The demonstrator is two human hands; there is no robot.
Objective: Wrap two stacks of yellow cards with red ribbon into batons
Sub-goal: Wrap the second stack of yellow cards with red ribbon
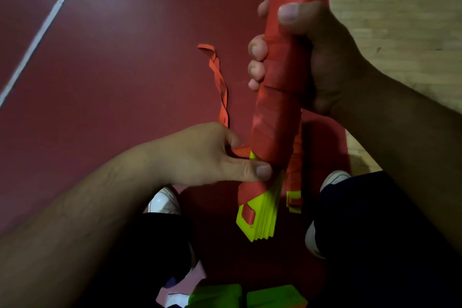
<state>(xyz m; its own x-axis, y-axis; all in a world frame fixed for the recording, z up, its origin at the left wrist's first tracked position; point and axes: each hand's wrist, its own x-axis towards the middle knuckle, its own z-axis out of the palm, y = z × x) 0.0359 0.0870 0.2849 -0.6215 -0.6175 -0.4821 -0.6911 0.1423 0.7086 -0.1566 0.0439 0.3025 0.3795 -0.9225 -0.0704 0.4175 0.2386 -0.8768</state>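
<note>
Two green blocks (246, 295) lie nearest, between the knees. Above them, the bare yellow cards (262, 217) stick out of the ribbon-wrapped baton (277, 112). The left hand (212, 155) pinches the red ribbon (240, 151) at the baton's lower part. The right hand (325, 62) is curled tightly round its middle. A second baton (295, 175) lies just behind it. Loose ribbon strands (220, 77) lie on the red floor (125, 57).
</note>
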